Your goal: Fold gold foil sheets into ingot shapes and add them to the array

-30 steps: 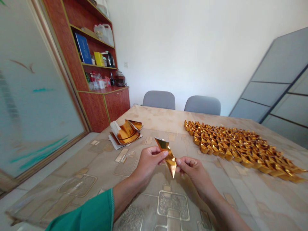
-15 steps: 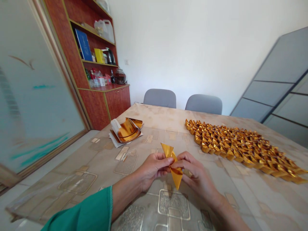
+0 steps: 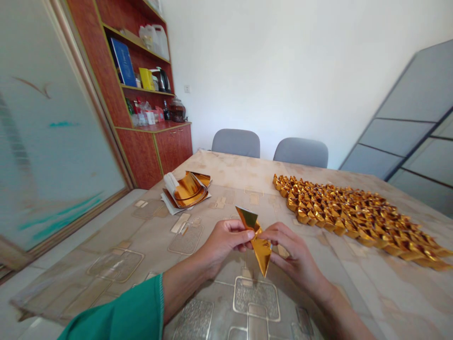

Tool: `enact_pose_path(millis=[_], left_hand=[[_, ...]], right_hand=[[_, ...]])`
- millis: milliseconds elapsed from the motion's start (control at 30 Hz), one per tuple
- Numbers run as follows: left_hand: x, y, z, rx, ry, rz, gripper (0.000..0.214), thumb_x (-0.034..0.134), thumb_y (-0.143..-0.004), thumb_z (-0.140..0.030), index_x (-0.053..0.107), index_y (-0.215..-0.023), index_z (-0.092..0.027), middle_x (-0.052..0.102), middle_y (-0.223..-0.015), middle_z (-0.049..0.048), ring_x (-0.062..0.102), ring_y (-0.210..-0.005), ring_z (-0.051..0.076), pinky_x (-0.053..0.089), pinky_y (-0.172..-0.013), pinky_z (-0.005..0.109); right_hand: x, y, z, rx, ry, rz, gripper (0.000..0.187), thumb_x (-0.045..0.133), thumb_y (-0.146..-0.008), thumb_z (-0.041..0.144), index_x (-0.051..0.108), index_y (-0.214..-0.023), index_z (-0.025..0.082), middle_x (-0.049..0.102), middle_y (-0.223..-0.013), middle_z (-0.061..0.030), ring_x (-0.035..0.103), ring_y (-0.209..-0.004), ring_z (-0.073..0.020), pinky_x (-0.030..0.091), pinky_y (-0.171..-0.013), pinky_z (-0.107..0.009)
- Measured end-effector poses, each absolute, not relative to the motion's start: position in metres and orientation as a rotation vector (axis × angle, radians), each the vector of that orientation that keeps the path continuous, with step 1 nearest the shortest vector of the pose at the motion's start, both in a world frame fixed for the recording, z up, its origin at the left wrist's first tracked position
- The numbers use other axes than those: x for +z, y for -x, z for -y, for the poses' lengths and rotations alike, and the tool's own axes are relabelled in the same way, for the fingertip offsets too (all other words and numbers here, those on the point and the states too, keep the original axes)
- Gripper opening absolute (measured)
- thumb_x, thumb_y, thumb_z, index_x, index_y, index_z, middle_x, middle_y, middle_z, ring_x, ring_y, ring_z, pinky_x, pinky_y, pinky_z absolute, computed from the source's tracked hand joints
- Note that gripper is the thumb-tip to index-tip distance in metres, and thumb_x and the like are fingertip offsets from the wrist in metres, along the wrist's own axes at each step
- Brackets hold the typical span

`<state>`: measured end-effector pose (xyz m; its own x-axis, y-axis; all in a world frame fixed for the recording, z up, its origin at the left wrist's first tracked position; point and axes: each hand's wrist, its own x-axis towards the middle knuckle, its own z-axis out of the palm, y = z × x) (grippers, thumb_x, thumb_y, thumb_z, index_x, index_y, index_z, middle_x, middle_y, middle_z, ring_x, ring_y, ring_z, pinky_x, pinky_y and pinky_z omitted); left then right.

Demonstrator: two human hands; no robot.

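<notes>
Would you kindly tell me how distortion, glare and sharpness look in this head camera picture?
In the head view, the wide lens bends the glass panel at left; the gold foil pieces glint; the folded foil between the left hand and right hand looks sharp.

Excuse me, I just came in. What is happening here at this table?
A person holds a piece of gold foil paper with the left hand and the right hand, its pointed end hanging down. To the right, many folded gold foil pieces lie in close rows on the table. To the left, curled gold foil sheets lie on white paper.
</notes>
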<state>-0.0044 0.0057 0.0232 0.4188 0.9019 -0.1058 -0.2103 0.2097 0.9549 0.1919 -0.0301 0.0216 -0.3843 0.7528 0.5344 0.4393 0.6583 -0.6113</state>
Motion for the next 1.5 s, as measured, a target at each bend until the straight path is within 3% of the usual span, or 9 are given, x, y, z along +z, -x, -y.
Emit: enact_pose_path(millis=[133,433,567,800,1033,1300,1400,1500], left_hand=[[0.023,0.005,-0.005,0.884,-1.059,-0.789,0.025,0.081,-0.064,-0.035,0.073,-0.075,-0.014,0.066,-0.068,0.0032,0.055,-0.061,0.012,0.037,-0.057,0.023],[0.024,0.002,-0.005,0.962,-1.029,-0.813,0.032,0.085,-0.06,-0.031,0.071,-0.082,-0.013,0.068,-0.072,0.0025,0.056,-0.061,0.01,0.039,-0.056,0.021],[0.023,0.001,-0.004,1.005,-1.0,-0.823,0.031,0.087,-0.058,-0.031,0.069,-0.075,-0.012,0.069,-0.07,0.0031,0.058,-0.061,0.011,0.041,-0.056,0.021],[0.022,0.003,-0.007,1.019,-0.898,-0.84,0.037,0.089,-0.055,-0.031,0.07,-0.08,-0.013,0.071,-0.074,0.0039,0.061,-0.063,0.012,0.043,-0.057,0.022],[0.023,-0.001,-0.003,1.04,-1.061,-0.837,0.026,0.083,-0.061,-0.028,0.067,-0.074,-0.012,0.068,-0.067,0.0021,0.058,-0.059,0.011,0.042,-0.056,0.021],[0.022,-0.003,0.002,1.104,-1.042,-0.774,0.022,0.082,-0.062,-0.025,0.068,-0.074,-0.013,0.069,-0.068,0.001,0.057,-0.058,0.01,0.042,-0.055,0.02],[0.021,-0.003,0.002,1.103,-1.012,-0.781,0.024,0.084,-0.062,-0.026,0.069,-0.076,-0.013,0.07,-0.07,0.0015,0.059,-0.06,0.01,0.044,-0.057,0.02],[0.022,-0.001,0.0,1.114,-0.961,-0.801,0.027,0.086,-0.061,-0.027,0.069,-0.076,-0.013,0.07,-0.071,0.0014,0.06,-0.062,0.01,0.045,-0.059,0.02]], right_hand=[[0.022,-0.191,0.03,0.457,0.915,2.039,0.012,0.065,-0.088,0.022,0.069,-0.098,0.028,0.065,-0.09,-0.0043,0.061,-0.085,-0.0209,0.051,-0.072,-0.033],[0.022,-0.191,0.032,0.449,0.905,2.074,0.013,0.068,-0.087,0.022,0.071,-0.096,0.03,0.062,-0.092,-0.0032,0.06,-0.086,-0.0198,0.051,-0.072,-0.032],[0.023,-0.193,0.033,0.403,0.913,2.049,0.019,0.07,-0.085,0.023,0.074,-0.1,0.033,0.061,-0.09,-0.0029,0.059,-0.084,-0.0198,0.051,-0.069,-0.031],[0.019,-0.196,0.034,0.221,0.908,2.127,0.038,0.064,-0.088,0.018,0.068,-0.119,0.041,0.06,-0.097,-0.0036,0.056,-0.086,-0.0203,0.049,-0.071,-0.033],[0.024,-0.189,0.035,0.337,0.885,2.076,0.015,0.062,-0.093,0.03,0.075,-0.099,0.029,0.06,-0.091,-0.0054,0.056,-0.087,-0.0213,0.048,-0.073,-0.034],[0.02,-0.171,0.034,0.489,1.002,1.774,0.015,0.062,-0.09,0.022,0.059,-0.075,0.021,0.057,-0.075,0.0004,0.053,-0.07,-0.0156,0.04,-0.062,-0.027],[0.021,-0.168,0.034,0.494,0.994,1.748,0.013,0.064,-0.088,0.02,0.06,-0.076,0.021,0.057,-0.074,0.0009,0.052,-0.069,-0.0152,0.04,-0.062,-0.027],[0.023,-0.169,0.036,0.502,0.963,1.835,0.005,0.066,-0.088,0.021,0.066,-0.084,0.023,0.061,-0.085,-0.0019,0.057,-0.081,-0.0184,0.044,-0.071,-0.03]])
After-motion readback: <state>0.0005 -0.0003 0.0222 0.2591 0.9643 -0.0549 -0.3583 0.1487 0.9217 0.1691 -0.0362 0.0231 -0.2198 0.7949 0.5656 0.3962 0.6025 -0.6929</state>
